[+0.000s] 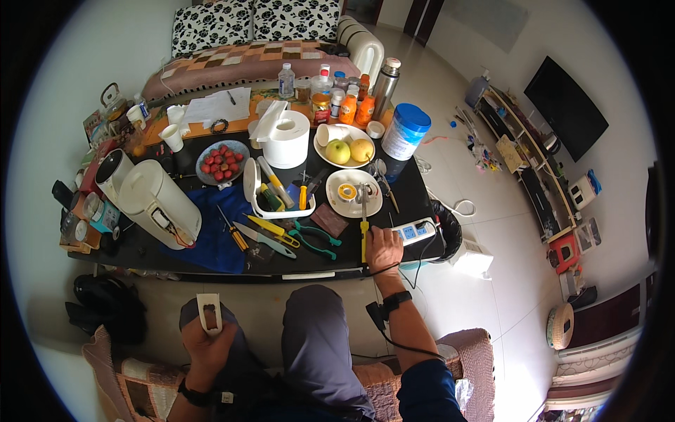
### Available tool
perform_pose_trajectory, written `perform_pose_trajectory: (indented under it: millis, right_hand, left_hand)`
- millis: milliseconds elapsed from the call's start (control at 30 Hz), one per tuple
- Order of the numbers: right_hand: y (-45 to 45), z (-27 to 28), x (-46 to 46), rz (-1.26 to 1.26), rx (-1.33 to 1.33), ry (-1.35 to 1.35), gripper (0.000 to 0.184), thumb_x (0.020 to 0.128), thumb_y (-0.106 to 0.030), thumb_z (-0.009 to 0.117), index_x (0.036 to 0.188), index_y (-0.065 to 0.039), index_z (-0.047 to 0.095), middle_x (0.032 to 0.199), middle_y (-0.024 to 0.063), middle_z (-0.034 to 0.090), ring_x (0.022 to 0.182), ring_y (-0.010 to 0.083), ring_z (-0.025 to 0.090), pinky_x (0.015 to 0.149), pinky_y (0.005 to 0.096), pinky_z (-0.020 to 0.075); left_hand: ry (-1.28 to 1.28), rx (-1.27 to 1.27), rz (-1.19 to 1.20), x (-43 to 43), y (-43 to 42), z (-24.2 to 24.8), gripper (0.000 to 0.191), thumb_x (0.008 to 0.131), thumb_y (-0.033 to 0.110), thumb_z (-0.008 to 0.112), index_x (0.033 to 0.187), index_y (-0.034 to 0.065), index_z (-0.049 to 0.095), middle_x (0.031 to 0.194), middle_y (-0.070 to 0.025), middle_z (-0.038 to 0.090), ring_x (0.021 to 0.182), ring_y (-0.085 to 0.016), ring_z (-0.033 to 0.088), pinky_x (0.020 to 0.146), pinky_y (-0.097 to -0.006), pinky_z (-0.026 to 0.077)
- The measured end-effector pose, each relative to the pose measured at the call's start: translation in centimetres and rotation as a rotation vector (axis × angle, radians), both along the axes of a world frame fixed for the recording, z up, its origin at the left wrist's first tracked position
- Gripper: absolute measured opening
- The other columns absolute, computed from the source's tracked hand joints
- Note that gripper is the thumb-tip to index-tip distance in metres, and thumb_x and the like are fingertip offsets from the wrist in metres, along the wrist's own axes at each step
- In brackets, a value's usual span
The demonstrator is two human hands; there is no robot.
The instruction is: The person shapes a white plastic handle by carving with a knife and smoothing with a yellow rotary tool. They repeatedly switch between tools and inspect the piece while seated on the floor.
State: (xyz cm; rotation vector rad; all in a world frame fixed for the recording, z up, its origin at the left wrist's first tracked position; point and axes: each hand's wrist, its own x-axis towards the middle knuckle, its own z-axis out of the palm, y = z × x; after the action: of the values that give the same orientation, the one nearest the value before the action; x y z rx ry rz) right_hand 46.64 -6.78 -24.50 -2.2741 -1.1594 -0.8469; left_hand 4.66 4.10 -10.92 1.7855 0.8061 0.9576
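Note:
My left hand [207, 337] holds a white plastic frame-like part [210, 314] above my knee. At the table's front edge, my right hand [385, 248] rests beside the yellow handle of a soldering iron [364, 232]; whether its fingers grip the handle is unclear. The iron's metal end lies over a white plate [337, 207] with a solder spool [346, 192]. Left of it are green-handled pliers [316, 243], a yellow utility knife [270, 227], a kitchen knife [271, 245] and a screwdriver [233, 230]. A white electric kettle [158, 200] stands with its handle opened, wires showing.
A white power strip [414, 231] lies right of my hand, its cord hanging over the edge near a black-bagged bin [449, 227]. Further back stand a bowl of red fruit [221, 162], a tissue holder [287, 140], a blue-lidded canister [406, 132] and a steel thermos [386, 87].

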Motion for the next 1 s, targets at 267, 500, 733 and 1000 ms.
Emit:
perform_pose_trajectory:
  millis: [267, 500, 733, 1000]
  right_hand:
    - [1.1, 2.2, -1.8, -0.208, -0.265, 0.467, 0.049, 0.085, -0.056, 0.077, 0.082, -0.008, 0.070, 0.076, 0.0169, 0.073, 0.073, 0.0393, 0.073, 0.065, 0.0482, 0.0575]
    - [2.4, 3.5, -1.6, -0.213, -0.091, 0.652, 0.039, 0.086, -0.047, 0.076, 0.084, -0.008, 0.068, 0.077, 0.0164, 0.074, 0.075, 0.0395, 0.073, 0.069, 0.0498, 0.0585]
    - [3.8, 5.6, -1.7, -0.098, 0.117, 0.640, 0.038, 0.086, -0.042, 0.079, 0.083, -0.006, 0.070, 0.076, 0.0155, 0.074, 0.073, 0.0380, 0.073, 0.066, 0.0471, 0.0573]
    - [0.6, 10.3, -8.2, 0.066, 0.393, 0.830, 0.029, 0.084, -0.028, 0.085, 0.086, -0.001, 0.074, 0.070, 0.0112, 0.073, 0.060, 0.0243, 0.071, 0.059, 0.0335, 0.0552]
  left_hand:
    - [-0.067, -0.438, -0.218, 11.5, -0.7, 1.8, 0.024, 0.088, 0.004, 0.083, 0.106, 0.0010, 0.068, 0.072, 0.0014, 0.065, 0.059, -0.004, 0.058, 0.052, -0.0238, 0.047]
    - [-0.007, -0.543, -0.271, 18.3, -0.6, 1.5, 0.016, 0.088, 0.008, 0.083, 0.099, -0.0002, 0.073, 0.077, -0.0012, 0.068, 0.057, -0.004, 0.057, 0.051, -0.0216, 0.048]
    - [-0.263, -0.550, -0.218, 23.5, 0.3, -0.8, 0.011, 0.090, 0.003, 0.081, 0.098, 0.0008, 0.073, 0.078, -0.0017, 0.070, 0.061, -0.005, 0.059, 0.053, -0.0216, 0.049]
    - [-0.268, -0.643, -0.336, 28.6, 0.3, -1.1, 0.027, 0.083, -0.005, 0.083, 0.103, 0.0020, 0.066, 0.096, 0.0015, 0.065, 0.085, -0.006, 0.061, 0.075, -0.0232, 0.053]
